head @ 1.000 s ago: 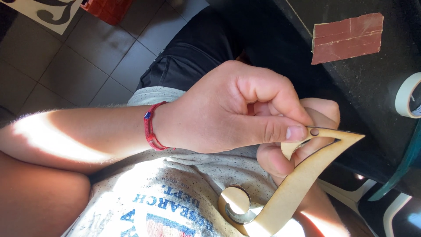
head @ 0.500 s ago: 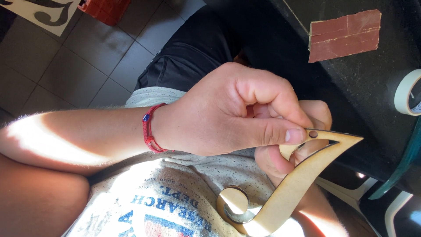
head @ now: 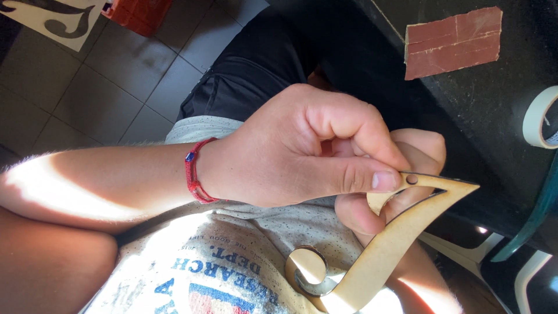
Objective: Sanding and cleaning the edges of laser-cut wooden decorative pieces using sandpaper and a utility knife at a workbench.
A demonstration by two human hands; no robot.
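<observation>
A: Head view, the only one. Left hand (head: 302,151), with a red cord bracelet (head: 195,177) at the wrist, is curled tight. Its thumb and forefinger pinch the upper pointed end of a flat pale wooden cut-out (head: 395,244), right beside a small round hole in it.

B: And the other hand?

A: Right hand (head: 415,154) sits behind and under the left one. Its fingers are closed round the same end of the wooden cut-out and its thumb shows through the piece's opening. Both hands are clamped on it.

B: Where is the piece?

A: Over the lap, off the surface. It runs from the pinched tip down to a curled scroll end against the speckled grey printed shirt (head: 232,256).

B: Which step, would you say?

A: Fingertip work on the tip's edge, by my reading: feeling or rubbing it. I can't tell whether anything is tucked under the left fingers. Any next stroke calls for the right hand to brace the thin point so it doesn't flex or snap.

B: Containers?

A: One orange-red crate (head: 136,11) on the tiled floor at the top edge; its contents are out of frame. On the dark surface (head: 500,99) lie a creased reddish-brown abrasive sheet (head: 453,43) and, at the right edge, a roll of pale tape (head: 537,116). Both are well apart from the hands.
</observation>
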